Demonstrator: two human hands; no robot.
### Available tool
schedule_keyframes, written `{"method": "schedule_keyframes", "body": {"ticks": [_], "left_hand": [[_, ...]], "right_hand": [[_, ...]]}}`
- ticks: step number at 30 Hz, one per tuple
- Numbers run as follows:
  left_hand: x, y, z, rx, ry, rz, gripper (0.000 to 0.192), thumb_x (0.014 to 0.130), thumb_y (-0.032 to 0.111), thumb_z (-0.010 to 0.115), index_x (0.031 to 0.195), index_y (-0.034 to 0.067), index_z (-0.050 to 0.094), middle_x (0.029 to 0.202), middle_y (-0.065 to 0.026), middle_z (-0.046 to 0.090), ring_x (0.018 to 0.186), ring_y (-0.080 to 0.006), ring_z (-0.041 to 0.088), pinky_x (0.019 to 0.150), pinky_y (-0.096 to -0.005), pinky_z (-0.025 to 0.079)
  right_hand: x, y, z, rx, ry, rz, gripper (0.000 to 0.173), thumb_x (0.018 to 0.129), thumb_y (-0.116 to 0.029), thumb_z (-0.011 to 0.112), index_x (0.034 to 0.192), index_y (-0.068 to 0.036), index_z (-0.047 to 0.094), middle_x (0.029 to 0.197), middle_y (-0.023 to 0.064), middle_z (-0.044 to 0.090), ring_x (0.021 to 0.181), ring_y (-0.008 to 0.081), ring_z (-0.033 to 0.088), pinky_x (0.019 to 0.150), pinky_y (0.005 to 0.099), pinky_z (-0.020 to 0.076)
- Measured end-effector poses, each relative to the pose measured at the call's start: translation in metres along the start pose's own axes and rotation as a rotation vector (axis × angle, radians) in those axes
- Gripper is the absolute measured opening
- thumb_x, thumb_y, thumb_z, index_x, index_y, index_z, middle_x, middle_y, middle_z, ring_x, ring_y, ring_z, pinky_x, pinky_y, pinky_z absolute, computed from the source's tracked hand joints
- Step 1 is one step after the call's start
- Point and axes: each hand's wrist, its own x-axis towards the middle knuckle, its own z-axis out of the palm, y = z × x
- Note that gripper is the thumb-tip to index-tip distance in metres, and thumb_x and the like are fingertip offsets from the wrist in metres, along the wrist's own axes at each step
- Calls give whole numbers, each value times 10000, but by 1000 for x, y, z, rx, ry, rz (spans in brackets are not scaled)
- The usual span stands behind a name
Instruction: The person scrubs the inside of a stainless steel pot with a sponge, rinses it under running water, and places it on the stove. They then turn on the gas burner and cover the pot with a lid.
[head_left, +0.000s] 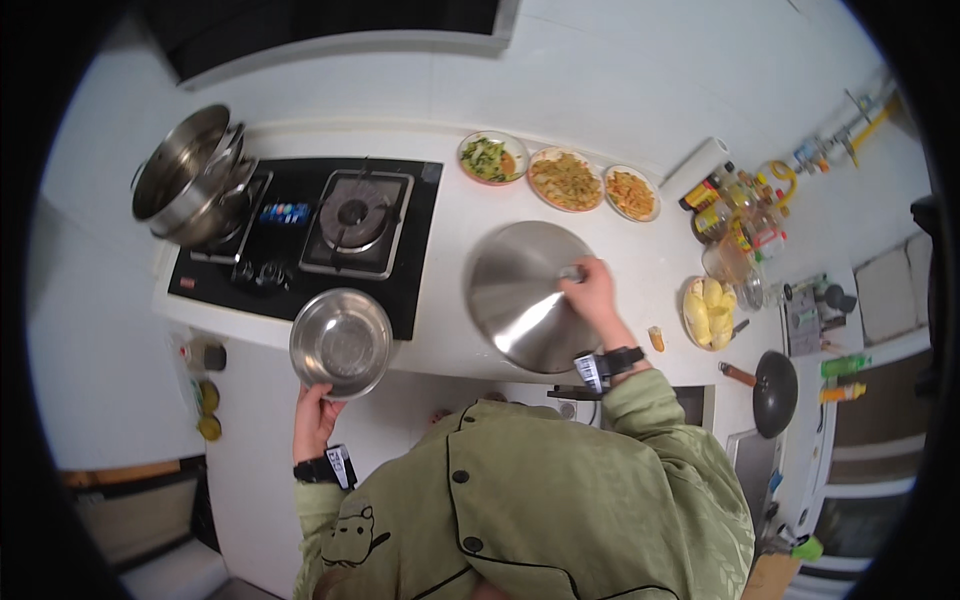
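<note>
My left hand (318, 417) grips the near rim of a stainless steel bowl (341, 343), which shows a few marks on its bottom. The bowl is held in front of the stove's front edge. On the right, my right hand (592, 296) holds the knob of a large conical stainless steel lid (525, 292). The lid is over the white countertop (446, 300); whether it touches the surface I cannot tell. Behind the lid stand a plate of green vegetables (487, 158), a plate of shredded food (565, 178) and a smaller plate of reddish food (631, 193).
A black gas stove (300, 232) carries stacked steel pots (187, 180) on its left burner. Several condiment bottles (739, 202) and a paper towel roll (696, 169) line the right wall. Nearer are a bowl of yellow fruit pieces (708, 311) and a wok (775, 394) with a wooden handle.
</note>
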Motion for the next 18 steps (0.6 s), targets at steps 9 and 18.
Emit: {"method": "schedule_keyframes", "body": {"ticks": [9,18], "left_hand": [[-13,7,-31,16,22,-29,293,770,38,559,1057,70,506,948,-51,590,759,-167,621,605,-293,570],[-14,10,-54,-11,-30,-32,221,774,32,557,992,23,522,933,-69,614,786,-175,625,673,-283,561]], "right_hand": [[-23,-57,52,49,-183,0,339,616,-153,688,930,-75,585,966,176,466,841,377,547,739,429,476],[-18,-50,79,138,-18,51,450,634,-122,677,1053,-58,529,1059,212,437,882,388,544,769,434,472]]}}
